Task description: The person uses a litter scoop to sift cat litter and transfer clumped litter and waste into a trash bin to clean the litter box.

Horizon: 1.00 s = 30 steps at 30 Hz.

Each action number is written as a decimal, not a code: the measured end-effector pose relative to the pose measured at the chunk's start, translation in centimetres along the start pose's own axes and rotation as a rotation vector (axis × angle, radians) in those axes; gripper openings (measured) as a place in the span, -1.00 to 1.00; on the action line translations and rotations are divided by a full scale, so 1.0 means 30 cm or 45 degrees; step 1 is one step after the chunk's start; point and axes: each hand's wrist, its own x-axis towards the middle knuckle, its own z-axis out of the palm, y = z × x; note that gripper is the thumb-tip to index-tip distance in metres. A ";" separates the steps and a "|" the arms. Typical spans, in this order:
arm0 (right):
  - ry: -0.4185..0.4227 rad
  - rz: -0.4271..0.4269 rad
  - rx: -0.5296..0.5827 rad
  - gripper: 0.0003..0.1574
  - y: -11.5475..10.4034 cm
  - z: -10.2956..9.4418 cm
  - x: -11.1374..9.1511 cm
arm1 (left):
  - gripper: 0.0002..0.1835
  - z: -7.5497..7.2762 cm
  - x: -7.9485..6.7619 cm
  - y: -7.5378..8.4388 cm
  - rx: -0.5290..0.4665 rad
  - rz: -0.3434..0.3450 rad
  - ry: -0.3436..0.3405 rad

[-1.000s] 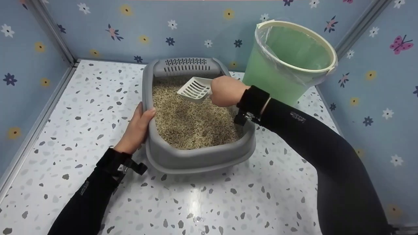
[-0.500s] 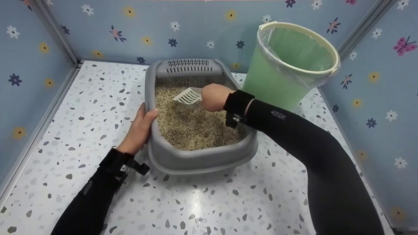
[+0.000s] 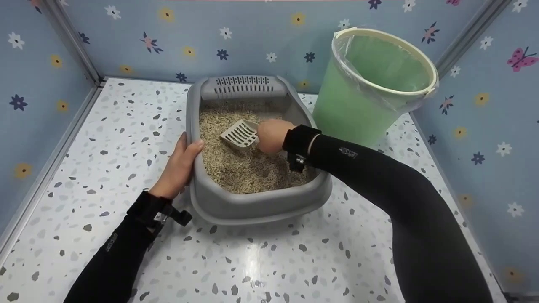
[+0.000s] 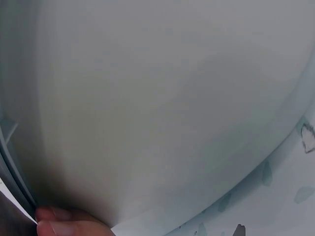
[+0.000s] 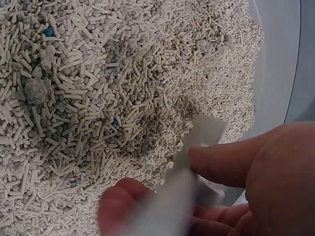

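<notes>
A grey litter box (image 3: 257, 208) full of pale pellet litter (image 3: 223, 166) stands on the floor in the head view. My left hand (image 3: 177, 166) grips its left rim, thumb on top; fingertips (image 4: 74, 227) show against the outer wall in the left wrist view. Over the middle of the box, my right hand (image 3: 274, 135) holds a slotted litter scoop (image 3: 240, 134) by its handle. The scoop's slotted face shows no clump on it. Whether its front edge touches the litter is hard to tell. In the right wrist view, greyish clumps (image 5: 37, 91) lie among the pellets.
A green bin (image 3: 353, 105) with a clear liner and cream rim stands right of the box, close to it. Blue flowered panels (image 3: 261, 38) enclose the back and both sides. The speckled white floor (image 3: 252, 261) extends in front.
My right hand has brought the scoop down and slightly left, closer to the litter, and its angle has turned. My left hand keeps its grip on the rim.
</notes>
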 end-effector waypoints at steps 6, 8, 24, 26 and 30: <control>0.064 -0.001 -0.009 -0.47 0.018 -0.034 -0.040 | -0.07 0.003 0.001 -0.007 -0.021 0.017 0.004; 0.147 -0.017 0.035 -0.55 0.030 -0.058 -0.078 | -0.09 0.002 -0.001 -0.007 -0.027 0.023 0.005; 0.699 0.015 0.504 -0.60 0.315 -0.110 -0.404 | -0.07 -0.007 -0.009 0.007 -0.020 0.011 0.005; 0.670 0.057 0.525 -0.54 0.340 -0.069 -0.394 | -0.06 -0.010 -0.012 0.013 -0.002 -0.015 -0.009; 0.611 0.119 0.604 -0.27 0.388 0.038 -0.353 | -0.05 -0.021 -0.023 0.048 0.121 -0.131 -0.057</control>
